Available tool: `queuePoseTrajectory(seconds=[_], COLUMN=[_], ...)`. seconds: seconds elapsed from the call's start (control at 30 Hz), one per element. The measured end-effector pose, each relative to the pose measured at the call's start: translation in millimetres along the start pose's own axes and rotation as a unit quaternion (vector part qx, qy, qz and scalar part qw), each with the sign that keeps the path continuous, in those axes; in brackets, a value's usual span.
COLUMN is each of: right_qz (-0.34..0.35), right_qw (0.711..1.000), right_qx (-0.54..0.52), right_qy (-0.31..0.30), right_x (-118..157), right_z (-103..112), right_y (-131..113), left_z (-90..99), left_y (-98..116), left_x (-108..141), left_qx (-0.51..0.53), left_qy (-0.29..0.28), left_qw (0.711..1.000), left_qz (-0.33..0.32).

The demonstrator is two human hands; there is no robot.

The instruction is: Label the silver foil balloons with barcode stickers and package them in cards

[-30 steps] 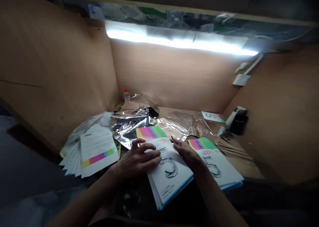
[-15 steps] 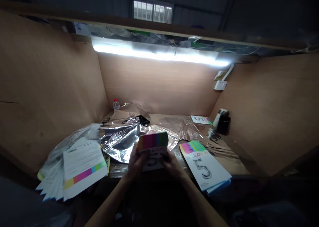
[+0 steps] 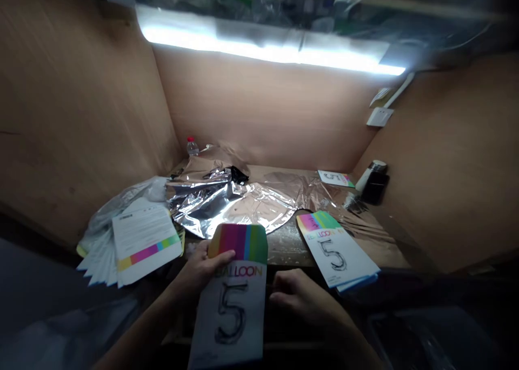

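My left hand [image 3: 201, 268] grips the top left of a white balloon packet [image 3: 229, 310], with the thumb across its rainbow-striped band. The packet shows "BALLOON" and a large outlined 5. My right hand [image 3: 302, 299] lies beside the packet's right edge, fingers curled, holding nothing. To its upper right, a stack of similar packets [image 3: 338, 249] rests on the wooden table [image 3: 290, 245]. A crumpled silver foil balloon [image 3: 227, 202] spreads just beyond the held packet. The packet's bottom edge runs out of view.
At the left, a stack of printed white sheets with colour bands [image 3: 144, 242] lies on a clear plastic bag [image 3: 125, 209]. At the back stand a small bottle [image 3: 192, 147] and a single packet [image 3: 335, 178]. A dark cup [image 3: 373, 188] stands by the right wooden wall [image 3: 446, 159].
The packet has dropped lower and now faces me, held by my left hand alone. My right hand has let go and moved to its right. The view has tilted slightly.
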State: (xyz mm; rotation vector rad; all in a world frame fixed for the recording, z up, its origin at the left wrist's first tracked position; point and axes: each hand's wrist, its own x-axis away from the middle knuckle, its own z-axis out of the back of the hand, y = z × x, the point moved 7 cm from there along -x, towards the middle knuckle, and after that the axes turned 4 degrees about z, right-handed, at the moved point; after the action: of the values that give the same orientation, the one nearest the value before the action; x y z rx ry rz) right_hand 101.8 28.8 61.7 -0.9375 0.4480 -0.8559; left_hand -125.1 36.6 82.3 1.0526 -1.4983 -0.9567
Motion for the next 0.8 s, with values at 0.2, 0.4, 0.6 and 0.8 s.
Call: queuePoseTrajectory(seconds=[0.2, 0.4, 0.6, 0.8], right_qz=[-0.001, 0.005, 0.050, 0.078], right_qw=[0.997, 0.967, 0.919, 0.894], right_qx=[0.081, 0.253, 0.386, 0.421], right_qy=[-0.019, -0.025, -0.061, -0.132], right_x=[25, 10, 11, 15], right_z=[-15, -52, -72, -89], right_y=[3, 4, 5, 6], left_z=[-12.0, -23.2, -23.9, -29.6], left_y=[-116, -146, -152, -154], left_x=[7, 8, 13, 14], left_qx=[0.067, 0.053, 0.039, -0.014], left_qy=[-0.063, -0.086, -0.071, -0.068], left_qw=[0.986, 0.980, 0.981, 0.986], left_qz=[0.142, 0.169, 0.174, 0.155])
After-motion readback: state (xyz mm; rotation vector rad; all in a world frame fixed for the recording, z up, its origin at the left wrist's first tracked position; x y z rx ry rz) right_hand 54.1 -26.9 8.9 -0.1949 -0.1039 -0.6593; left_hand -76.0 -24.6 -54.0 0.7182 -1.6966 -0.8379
